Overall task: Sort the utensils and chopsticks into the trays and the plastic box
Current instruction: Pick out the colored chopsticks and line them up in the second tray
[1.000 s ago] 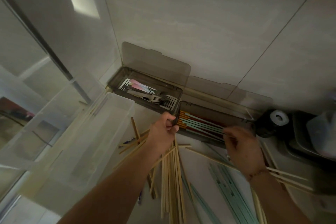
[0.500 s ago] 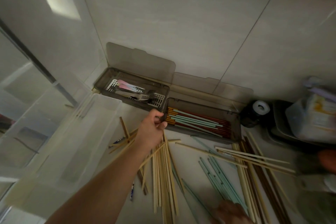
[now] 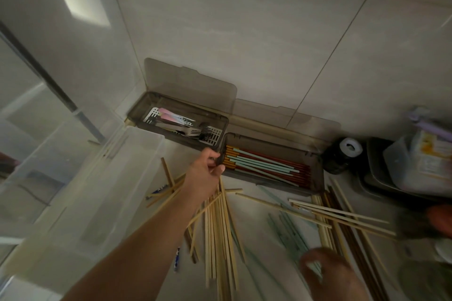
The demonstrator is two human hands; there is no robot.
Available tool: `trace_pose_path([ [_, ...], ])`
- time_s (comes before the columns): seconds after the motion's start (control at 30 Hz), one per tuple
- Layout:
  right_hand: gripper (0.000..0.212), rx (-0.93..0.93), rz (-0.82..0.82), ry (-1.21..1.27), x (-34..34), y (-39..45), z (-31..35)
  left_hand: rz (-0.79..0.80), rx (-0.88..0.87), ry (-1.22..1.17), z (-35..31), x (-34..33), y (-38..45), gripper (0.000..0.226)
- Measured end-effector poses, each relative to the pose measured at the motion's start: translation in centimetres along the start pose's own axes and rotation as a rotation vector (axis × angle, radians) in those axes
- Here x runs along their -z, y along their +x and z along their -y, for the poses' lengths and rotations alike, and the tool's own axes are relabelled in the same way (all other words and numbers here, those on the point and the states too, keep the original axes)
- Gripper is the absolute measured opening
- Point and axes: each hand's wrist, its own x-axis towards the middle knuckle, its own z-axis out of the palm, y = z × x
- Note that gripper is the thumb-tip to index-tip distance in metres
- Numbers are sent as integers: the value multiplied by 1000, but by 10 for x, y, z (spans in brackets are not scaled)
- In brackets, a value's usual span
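Bench [image 3: 264, 208] first: it carries loose chopsticks scattered over its middle and near edge, with the clear plastic box [image 3: 80, 193] along the left edge and two grey trays against the back wall. Back-left tray [image 3: 179, 124] holds forks and pastel-handled pieces; the right tray [image 3: 271, 166] holds red and pale green chopsticks laid lengthwise. My left hand [image 3: 204, 172] grips that right tray's left end, fingers [image 3: 215, 154] curled over its rim. My right hand [image 3: 327, 273] is low at the near edge, blurred, over the pale green chopsticks [image 3: 291, 230]; I cannot tell whether its fingers are apart or clamped on anything. I judge the risk is tugging the tray askew, or dragging my forearm through the wooden chopsticks [image 3: 220, 230] beneath it and rolling them off. Dark containers, a tape roll [image 3: 351, 146] and a packet crowd the right edge, limiting room there.
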Motion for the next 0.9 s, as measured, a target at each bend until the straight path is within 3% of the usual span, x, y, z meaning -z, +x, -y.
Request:
trace_pose_path([
  [0.13,25,174,-223,57,30,37,14,10,-7,-4,0,0,1,25],
  [0.23,13,343,-251,-16,46,91,25,3,-10,-1,1,1,1,25],
  [0.37,3,271,-90,-143,40,156,41,5,-21,4,4,1,2,25],
  [0.5,6,224,84,-189,24,192,43,7,-34,17,6,1,3,24],
  [0.73,12,236,152,-238,16,199,38,17,-35,34,8,2,6,26],
  [0.8,10,277,72,-143,20,188,41,12,-32,17,8,1,6,25],
  [0.9,5,407,-207,11,25,147,47,6,-22,1,9,0,6,25],
])
